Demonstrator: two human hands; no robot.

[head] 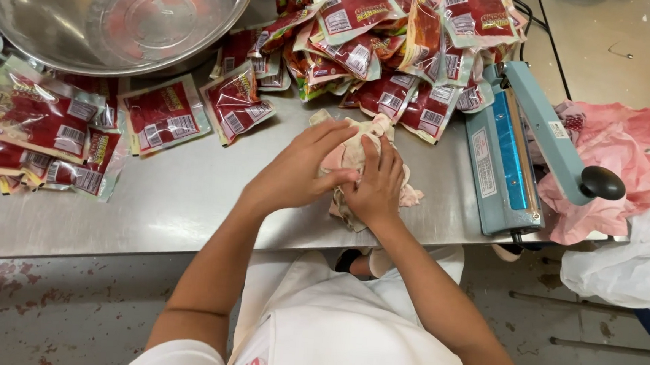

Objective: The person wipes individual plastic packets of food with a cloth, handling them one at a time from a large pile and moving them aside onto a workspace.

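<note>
A crumpled pale pink and cream cloth (357, 162) lies near the front edge of a steel table (186, 203). Both hands press on it: left hand (299, 174) with fingers laid across, right hand (376, 188) flat on top. Red sealed snack packets (380, 41) pile behind; a blue heat sealer (510, 153) stands just right.
</note>
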